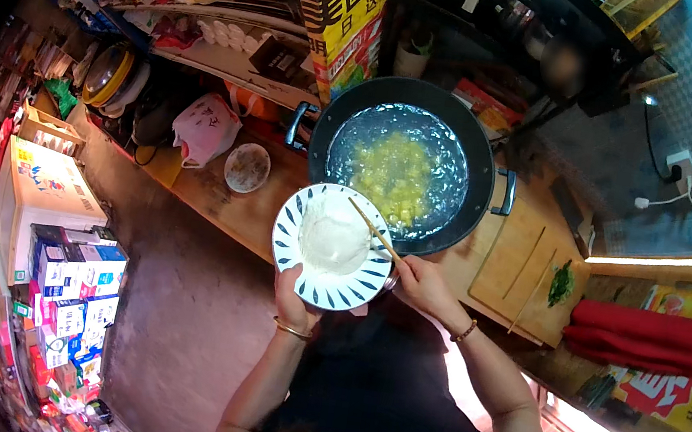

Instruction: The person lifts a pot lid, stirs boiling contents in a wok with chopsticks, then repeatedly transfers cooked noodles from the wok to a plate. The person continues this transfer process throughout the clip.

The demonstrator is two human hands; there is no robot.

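Note:
My left hand grips the near left rim of a white plate patterned with dark leaf-shaped marks. White powder, which looks like flour, is heaped in its middle. In my right hand is a pair of chopsticks, their tips over the powder; whether they touch it I cannot tell. Just beyond the plate stands a large dark wok with two side handles. Bubbling liquid fills much of it, with many small yellow pieces gathered in the middle. The plate overlaps the wok's near left edge.
Right of the wok lies a wooden cutting board with chopped greens and thin sticks on it. A red cloth hangs beyond. Left on the counter are a small bowl and a pinkish plastic bag. Stacked boxes stand far left.

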